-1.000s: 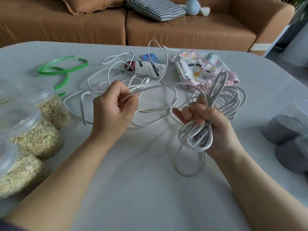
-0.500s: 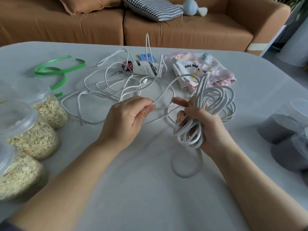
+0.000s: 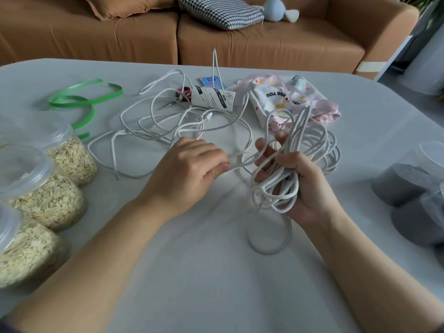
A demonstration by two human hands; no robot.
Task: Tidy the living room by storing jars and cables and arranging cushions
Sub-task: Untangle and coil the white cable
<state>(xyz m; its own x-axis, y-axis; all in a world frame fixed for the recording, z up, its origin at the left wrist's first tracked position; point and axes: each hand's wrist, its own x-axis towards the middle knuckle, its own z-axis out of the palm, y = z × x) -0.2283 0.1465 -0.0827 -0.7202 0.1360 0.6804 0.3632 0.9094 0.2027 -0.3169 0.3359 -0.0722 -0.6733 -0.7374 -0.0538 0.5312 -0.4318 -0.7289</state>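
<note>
White cable point(image 3: 168, 121) sprawls on the worktop point(image 3: 216, 272) beyond the left hand point(image 3: 189, 171), which pinches one strand running sideways to the right hand point(image 3: 302, 186) — fingers curled round the coil point(image 3: 276, 188) — so slack likely feeds rightward.

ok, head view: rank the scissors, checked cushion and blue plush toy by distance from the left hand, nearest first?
1. Scissors, on the table beyond the left hand.
2. Checked cushion, on the sofa seat.
3. Blue plush toy, behind the cushion, further right.
</note>
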